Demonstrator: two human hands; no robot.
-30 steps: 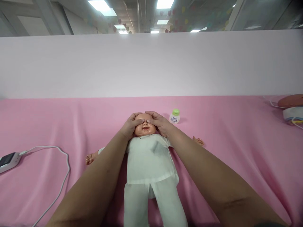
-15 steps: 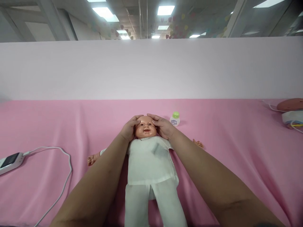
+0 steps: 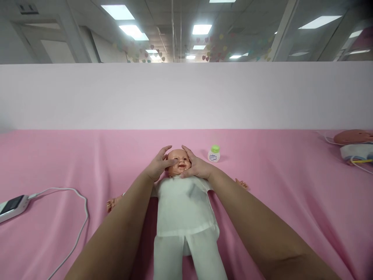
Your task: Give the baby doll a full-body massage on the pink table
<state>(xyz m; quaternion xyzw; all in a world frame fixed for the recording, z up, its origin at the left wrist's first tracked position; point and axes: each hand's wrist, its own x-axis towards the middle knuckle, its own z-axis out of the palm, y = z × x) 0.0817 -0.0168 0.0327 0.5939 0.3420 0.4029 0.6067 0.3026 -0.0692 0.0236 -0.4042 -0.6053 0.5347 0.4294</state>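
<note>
A baby doll (image 3: 186, 208) in a white shirt and white trousers lies on its back, its head pointing away from me. Beside the left of the doll's head (image 3: 180, 158) is my left hand (image 3: 159, 165), fingers apart and thumb stretched over the cheek toward the nose. My right hand (image 3: 198, 165) rests along the other side of the head, fingers extended upward and thumb at the chin. Neither hand is closed. Just beyond my right hand stands a small clear bottle (image 3: 214, 156) with a green cap. My forearms partly cover the doll's arms.
Pink cloth (image 3: 279, 167) covers the table up to a white wall panel (image 3: 186, 95). At left lies a white device (image 3: 13, 208) with a dark screen and a white cable (image 3: 84, 225). A brown rounded model (image 3: 354, 137) with tubing lies at the far right.
My thumbs have moved down from the doll's forehead, the left to the cheek and the right to the chin. My fingers have spread. The whole view has shifted slightly downward.
</note>
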